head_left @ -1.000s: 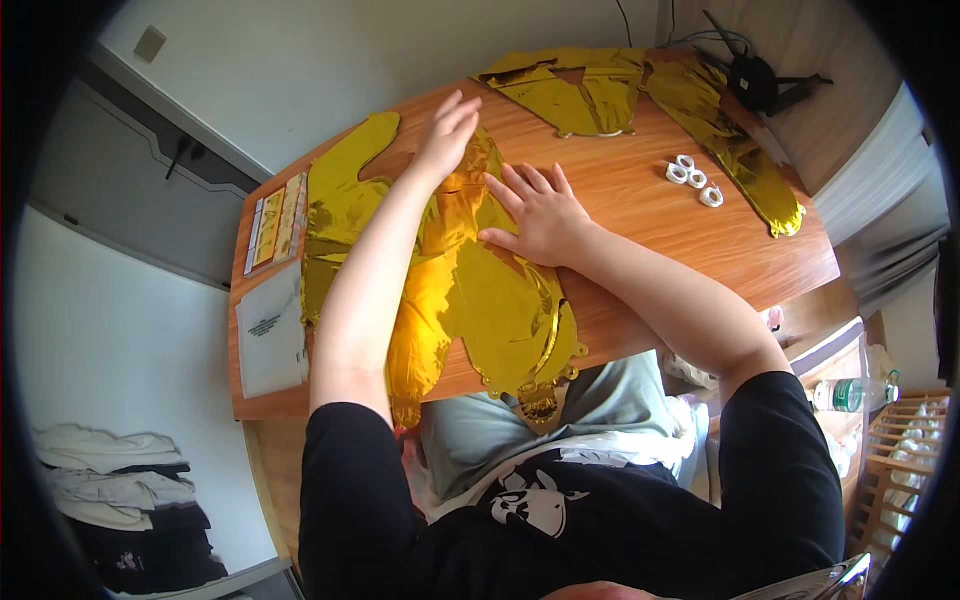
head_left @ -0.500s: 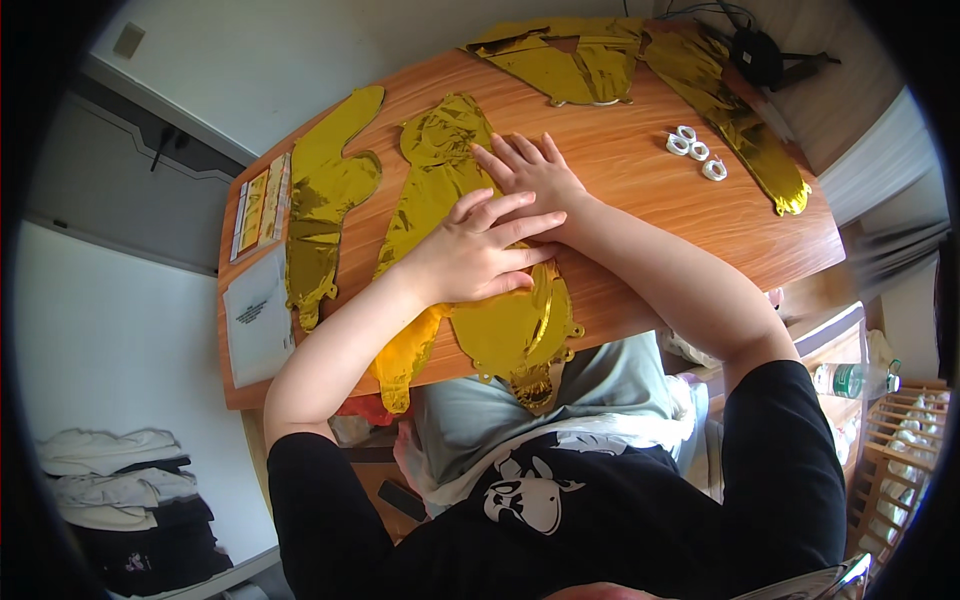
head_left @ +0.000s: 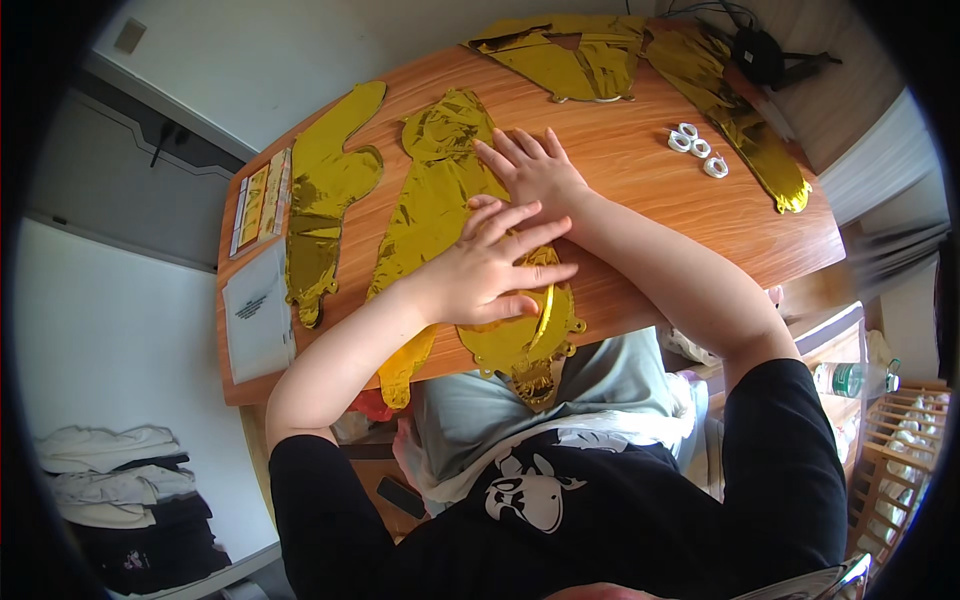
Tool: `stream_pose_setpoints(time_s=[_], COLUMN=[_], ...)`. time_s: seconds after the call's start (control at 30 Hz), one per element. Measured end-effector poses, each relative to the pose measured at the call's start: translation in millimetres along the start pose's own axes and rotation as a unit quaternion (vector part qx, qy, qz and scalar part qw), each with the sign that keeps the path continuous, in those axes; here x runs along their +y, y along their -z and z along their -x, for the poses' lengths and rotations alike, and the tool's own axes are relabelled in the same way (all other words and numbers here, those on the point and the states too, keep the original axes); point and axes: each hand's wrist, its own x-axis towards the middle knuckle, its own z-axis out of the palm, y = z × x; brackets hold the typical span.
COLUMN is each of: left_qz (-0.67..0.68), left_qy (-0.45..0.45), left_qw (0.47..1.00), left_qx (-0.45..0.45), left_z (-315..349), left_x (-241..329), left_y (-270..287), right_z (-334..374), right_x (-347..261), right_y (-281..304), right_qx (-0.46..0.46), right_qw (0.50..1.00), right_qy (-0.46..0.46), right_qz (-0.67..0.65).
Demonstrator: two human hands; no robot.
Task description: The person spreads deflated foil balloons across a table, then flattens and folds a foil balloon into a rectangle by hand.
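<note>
A flat gold foil balloon (head_left: 432, 200) lies on the wooden table (head_left: 620, 180) in front of me, its lower end hanging over the near edge. My left hand (head_left: 500, 262) is over the balloon's middle with fingers spread; whether it touches the foil or hovers I cannot tell. Farther off, my right hand (head_left: 535, 172) rests flat beside and partly on the balloon's right edge, fingers apart. Neither hand grips anything. The left hand and forearm hide part of the foil.
Another gold foil balloon (head_left: 335, 185) lies to the left, beside a printed card (head_left: 262, 205) and a clear plastic bag (head_left: 258, 312). More gold foil balloons (head_left: 570, 65) line the far edge. Several small white ribbon rolls (head_left: 700, 148) sit at the right.
My left hand has slid slightly nearer to me and to the right across the foil. My right hand has barely moved.
</note>
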Motion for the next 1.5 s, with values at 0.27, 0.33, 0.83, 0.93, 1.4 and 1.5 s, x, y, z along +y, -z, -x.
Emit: stream_pose_setpoints(time_s=[0.27,0.33,0.83,0.93,1.4,1.5], left_qz=[0.031,0.039,0.280,0.566,0.029,0.035], left_qy=[0.167,0.169,0.206,0.161,0.089,0.070], left_qw=[0.985,0.984,0.936,0.802,0.991,0.992], left_qx=[-0.005,-0.024,0.052,0.104,-0.097,-0.095], left_z=[54,62,56,61,53,49], left_x=[-20,-18,-22,-30,-7,-2], left_y=[41,41,30,30,52,54], right_z=[7,8,8,8,8,8], right_x=[-4,-2,-3,-4,-4,-3], right_y=[2,3,-1,1,1,0], right_qx=[0.064,0.066,0.090,0.083,0.084,0.088], right_qw=[0.997,0.997,0.994,0.995,0.996,0.995], right_qy=[0.000,0.001,0.000,0.008,0.002,0.002], right_qz=[-0.051,-0.050,-0.054,-0.056,-0.043,-0.040])
